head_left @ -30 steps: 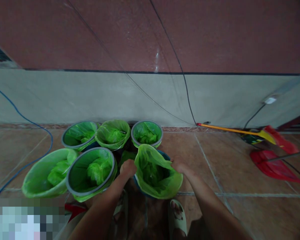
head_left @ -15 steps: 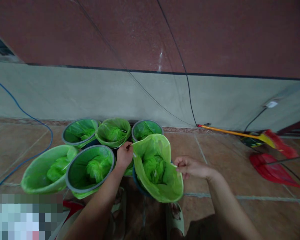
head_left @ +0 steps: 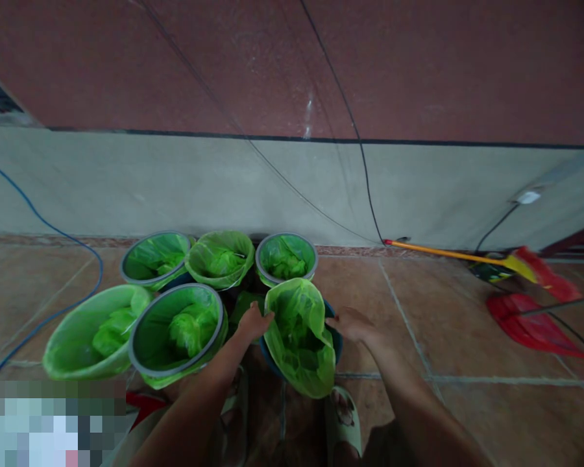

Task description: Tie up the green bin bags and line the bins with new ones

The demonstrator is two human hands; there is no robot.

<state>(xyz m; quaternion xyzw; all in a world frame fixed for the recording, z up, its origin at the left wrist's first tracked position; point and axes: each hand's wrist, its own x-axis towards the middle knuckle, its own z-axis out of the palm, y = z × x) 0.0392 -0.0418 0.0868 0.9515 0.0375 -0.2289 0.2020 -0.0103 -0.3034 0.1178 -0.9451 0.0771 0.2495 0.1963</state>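
In the head view, the left hand (head_left: 255,321) and right hand (head_left: 353,323) have their fingers pinched on two sides of the green bag (head_left: 299,376), likely to spread its mouth, while it sits in the blue bin (head_left: 339,345), beside the other bins (head_left: 132,345).

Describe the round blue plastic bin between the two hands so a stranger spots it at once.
Start at the maroon and grey wall; along its foot stand round bins lined with green plastic. In the row farther from that wall, the round blue plastic bin is at the right end. Only this one sits between the left hand and right hand.
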